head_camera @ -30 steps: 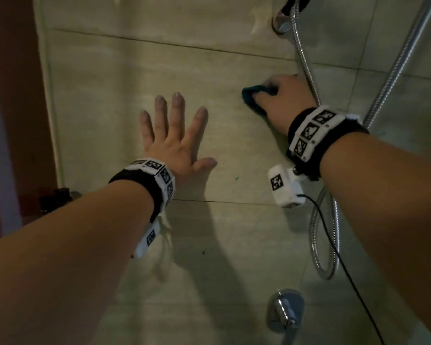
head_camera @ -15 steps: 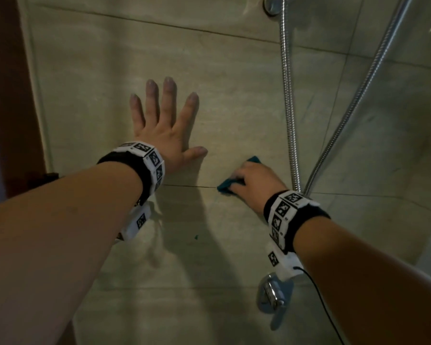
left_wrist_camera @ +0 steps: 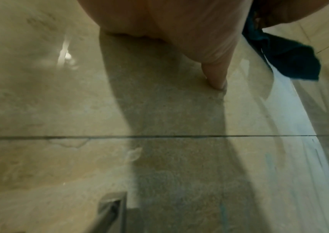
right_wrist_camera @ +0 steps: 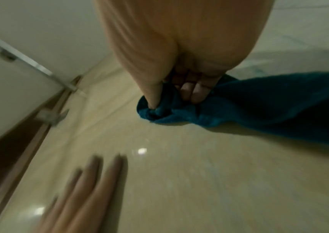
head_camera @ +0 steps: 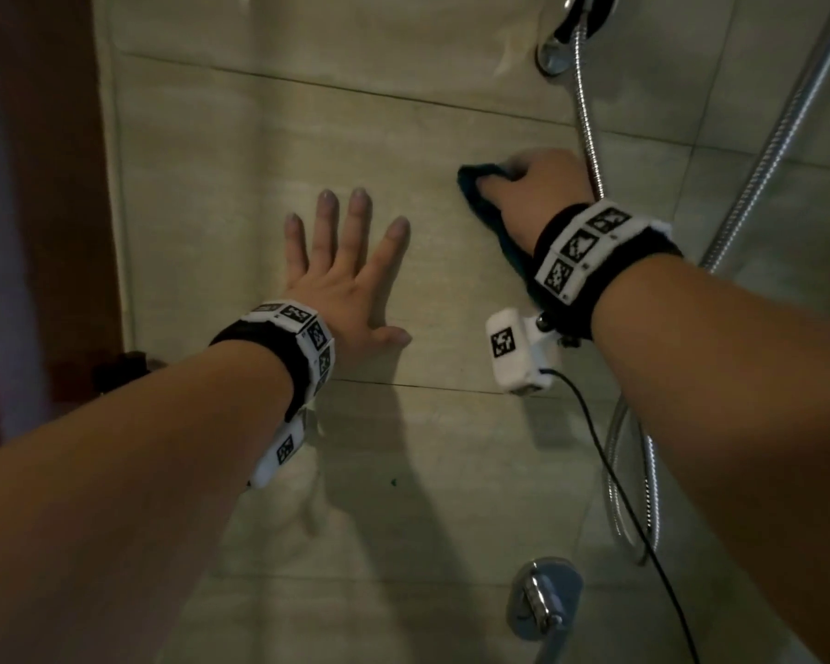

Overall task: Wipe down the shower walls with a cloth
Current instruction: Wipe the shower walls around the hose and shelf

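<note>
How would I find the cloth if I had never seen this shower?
Start at the beige tiled shower wall and follow the silver ribbed shower hose down. Just left of it, the right hand presses a bunched dark teal terry cloth against the tile. It is the only soft, blue-green thing there.

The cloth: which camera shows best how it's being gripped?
The right wrist view: the right hand bunches the teal cloth, fingers curled into its folds against the wall tile. The head view shows only an edge beyond the knuckles; the left wrist view shows one hanging corner.
</note>
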Demonstrator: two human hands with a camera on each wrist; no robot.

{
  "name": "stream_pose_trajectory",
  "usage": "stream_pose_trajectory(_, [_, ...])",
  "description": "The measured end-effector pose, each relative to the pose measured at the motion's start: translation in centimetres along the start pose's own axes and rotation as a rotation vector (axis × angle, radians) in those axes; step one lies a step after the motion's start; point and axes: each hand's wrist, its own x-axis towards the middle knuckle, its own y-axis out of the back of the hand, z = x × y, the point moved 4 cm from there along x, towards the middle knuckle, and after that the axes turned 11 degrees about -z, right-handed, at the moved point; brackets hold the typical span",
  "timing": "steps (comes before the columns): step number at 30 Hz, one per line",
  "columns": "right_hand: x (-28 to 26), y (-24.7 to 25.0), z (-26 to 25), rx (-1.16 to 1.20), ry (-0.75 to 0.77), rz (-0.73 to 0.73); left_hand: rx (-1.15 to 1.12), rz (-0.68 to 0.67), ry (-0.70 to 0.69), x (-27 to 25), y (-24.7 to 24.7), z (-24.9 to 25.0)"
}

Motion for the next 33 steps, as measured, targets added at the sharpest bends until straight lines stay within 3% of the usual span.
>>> stream_pose_trajectory(4, [-3.1, -5.3, 1.2, -0.032, 0.016, -0.080, 0.006, -0.020, 0.014, -0.1, 0.1, 0.0])
stream_pose_trajectory(10, [-9.0, -12.7, 4.3, -0.246, 0.095, -0.326, 0.011, -0.054, 0.031, -0.5, 0.5, 0.4])
stream_pose_trajectory(15, [-9.5, -13.4, 4.3, -0.333, 0.085, -0.459, 0.013, -0.067, 0.027, -0.6, 0.5, 0.5])
stream_pose_trajectory(22, [-1.6, -3.9, -1.8, -0.248, 0.048, -0.202, 0.020, 0.006, 0.016, -0.9, 2.7, -0.5])
stream_pose_trajectory(26, [3.3, 1.0, -4.9, -0.151, 0.016, -0.102, -0.086, -0.002, 0.203, 0.3, 6.0, -2.5])
stream_pose_trajectory(29, [4.5, 2.1, -5.0, -0.018, -0.031, -0.043, -0.072, -0.008, 0.228, 1.1, 6.2, -2.8])
stream_pose_trajectory(33, [3.1, 0.0, -4.9, -0.112, -0.006, -0.092, -0.063, -0.002, 0.217, 1.0, 5.7, -3.0])
